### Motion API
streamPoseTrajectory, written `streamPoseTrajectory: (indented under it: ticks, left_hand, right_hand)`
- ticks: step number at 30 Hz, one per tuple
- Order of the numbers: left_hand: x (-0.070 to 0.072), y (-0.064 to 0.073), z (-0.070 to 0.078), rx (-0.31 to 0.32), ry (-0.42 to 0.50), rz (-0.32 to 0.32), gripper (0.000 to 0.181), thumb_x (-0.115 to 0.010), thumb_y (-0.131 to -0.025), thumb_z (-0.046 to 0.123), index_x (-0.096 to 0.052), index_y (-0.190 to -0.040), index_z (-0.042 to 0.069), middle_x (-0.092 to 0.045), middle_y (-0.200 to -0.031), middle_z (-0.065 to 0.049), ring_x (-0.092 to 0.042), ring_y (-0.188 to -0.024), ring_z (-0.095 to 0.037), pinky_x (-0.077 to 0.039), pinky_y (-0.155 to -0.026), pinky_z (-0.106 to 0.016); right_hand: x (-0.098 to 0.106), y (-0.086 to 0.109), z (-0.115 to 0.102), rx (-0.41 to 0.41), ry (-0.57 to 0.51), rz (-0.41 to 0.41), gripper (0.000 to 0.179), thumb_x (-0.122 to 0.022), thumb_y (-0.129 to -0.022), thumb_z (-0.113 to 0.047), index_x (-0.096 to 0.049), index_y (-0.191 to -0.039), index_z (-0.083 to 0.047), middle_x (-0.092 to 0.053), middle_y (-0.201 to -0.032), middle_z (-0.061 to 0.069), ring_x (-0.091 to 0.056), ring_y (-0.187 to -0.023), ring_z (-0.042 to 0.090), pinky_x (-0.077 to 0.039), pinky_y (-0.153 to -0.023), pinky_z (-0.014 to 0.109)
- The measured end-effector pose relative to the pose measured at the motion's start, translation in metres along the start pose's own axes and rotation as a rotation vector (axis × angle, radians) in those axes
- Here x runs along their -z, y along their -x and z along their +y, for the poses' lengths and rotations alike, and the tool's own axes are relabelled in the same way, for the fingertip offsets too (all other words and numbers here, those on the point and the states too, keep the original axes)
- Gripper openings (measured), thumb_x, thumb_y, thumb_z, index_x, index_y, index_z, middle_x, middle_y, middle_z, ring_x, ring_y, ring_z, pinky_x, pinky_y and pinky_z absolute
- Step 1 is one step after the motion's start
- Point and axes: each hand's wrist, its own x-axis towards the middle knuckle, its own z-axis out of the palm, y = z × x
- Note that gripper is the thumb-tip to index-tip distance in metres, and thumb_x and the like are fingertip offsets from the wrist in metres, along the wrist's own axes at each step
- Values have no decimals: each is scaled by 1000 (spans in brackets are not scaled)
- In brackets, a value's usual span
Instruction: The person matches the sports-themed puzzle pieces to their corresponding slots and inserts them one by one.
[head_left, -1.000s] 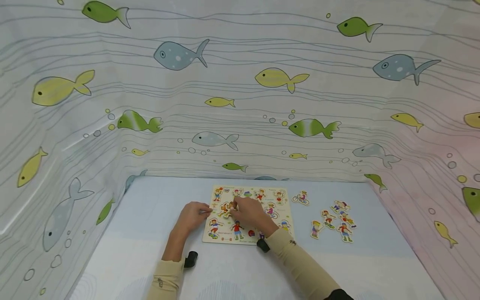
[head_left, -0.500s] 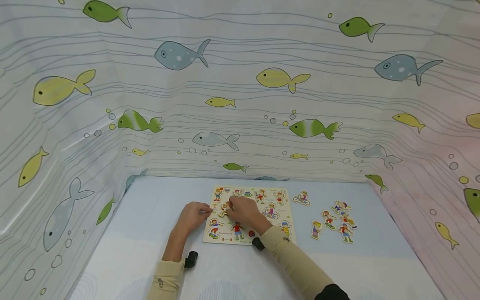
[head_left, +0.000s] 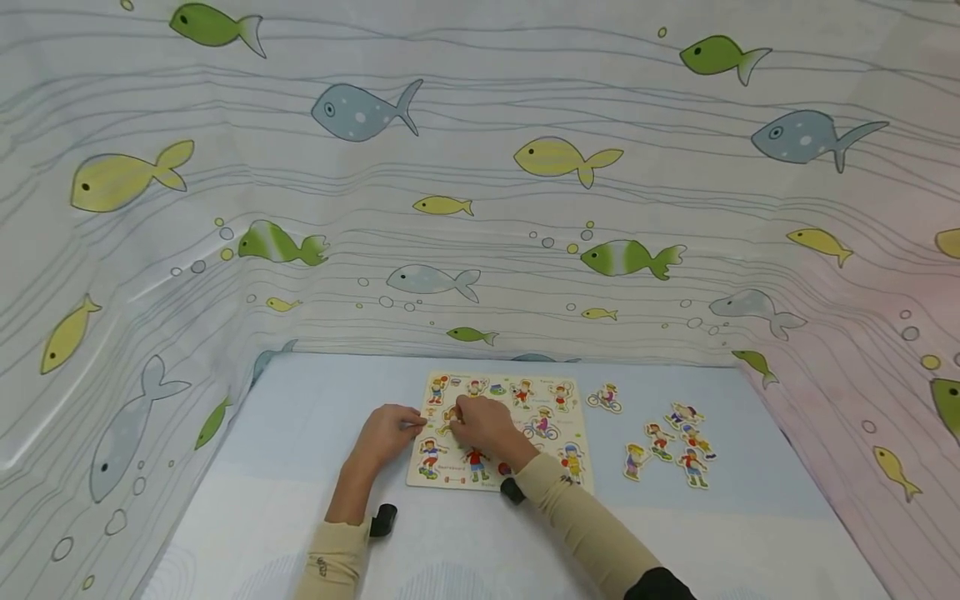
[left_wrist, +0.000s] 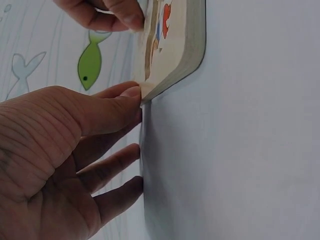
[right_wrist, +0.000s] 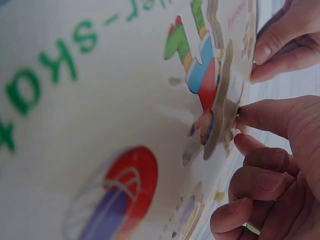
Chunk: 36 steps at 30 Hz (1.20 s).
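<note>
A cream wooden puzzle board printed with sporting children lies flat on the table. My left hand holds the board's left edge, thumb and forefinger pinching it while the other fingers spread below, as the left wrist view shows. Over the board's left middle, my right hand pinches a small child-shaped puzzle piece close over the board, partly hidden by the fingers. In the right wrist view the thumb and forefinger of my right hand meet at the piece, its remaining fingers curled.
Right of the board lie several loose pieces, among them a cyclist piece near the board's top right corner and a child in red and blue. A white cloth wall with printed fish surrounds the pale table.
My right hand has shifted slightly left with the puzzle piece, which now shows less beside the fingers. The left hand stays on the board's edge.
</note>
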Motion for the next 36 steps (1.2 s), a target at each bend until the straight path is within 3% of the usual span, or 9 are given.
streamPoseTrajectory:
  ticks: [6, 18, 27, 36]
  left_hand:
    - [0, -1, 0, -7, -14, -4, 12, -78, -84, 8, -79, -96, 7, -72, -108, -10, -64, -108, -32, -49, -96, -50]
    - [-2, -1, 0, 2, -29, -4, 13, -78, -84, 9, -79, -97, 6, -72, -108, -9, -63, -109, -33, -48, -97, -51]
    - [-2, -1, 0, 13, -19, 1, 14, -78, -84, 8, -79, -98, 5, -72, -109, -10, -62, -111, -34, -46, -98, -52]
    - [0, 1, 3, 1, -21, 3, 14, -78, -84, 7, -79, -97, 4, -72, -109, -11, -63, -110, -34, -46, -98, -52]
  right_hand:
    - [-3, 1, 0, -10, -4, 15, 15, -62, -96, -28, -56, -87, -17, -52, -68, -6, -48, -57, 9, -39, -50, 26]
    - [5, 15, 10, -33, -16, 16, 23, -63, -96, -38, -63, -104, -16, -55, -69, -8, -49, -56, 9, -41, -51, 26]
    - [15, 32, 13, 5, 37, 43, 19, -62, -97, -35, -62, -103, -18, -55, -70, -7, -45, -53, 9, -35, -45, 25]
    - [23, 48, 16, -10, 37, 45, 18, -64, -95, -35, -63, -102, -18, -55, -67, -9, -45, -50, 7, -35, -43, 24]
